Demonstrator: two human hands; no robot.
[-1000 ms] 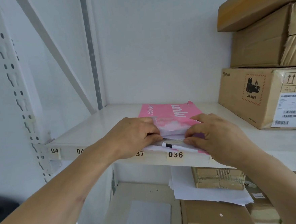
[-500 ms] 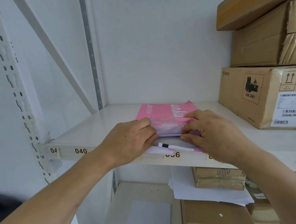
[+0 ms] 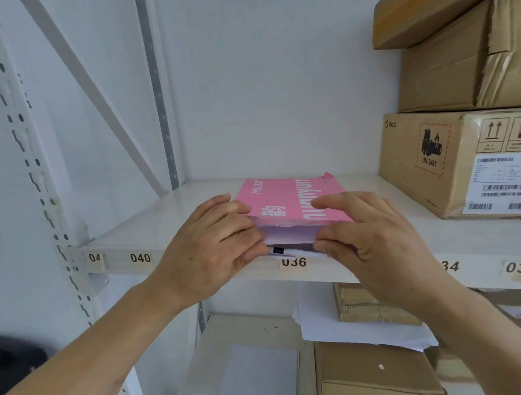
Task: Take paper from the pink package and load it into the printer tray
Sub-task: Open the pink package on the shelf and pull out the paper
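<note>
Both hands are closed on the pink package's open flap, left hand [image 3: 213, 247] at nine o'clock, right hand [image 3: 376, 238] at three; the pink package [image 3: 293, 202] lies at the shelf [image 3: 162, 222] front edge. Sheets should be drawn out evenly.

Shelf label [image 3: 94, 257] at left reads only "04", remainder hidden; label [image 3: 450, 266] behind right hand [image 3: 376, 244] shows only "34".

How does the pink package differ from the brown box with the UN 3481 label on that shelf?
The pink package is thin, flat and torn open at its near end; the brown box is tall, taped shut and labelled. Both hands, left and right, grip the package; nothing touches the box. Both sit on the same white shelf.
</note>
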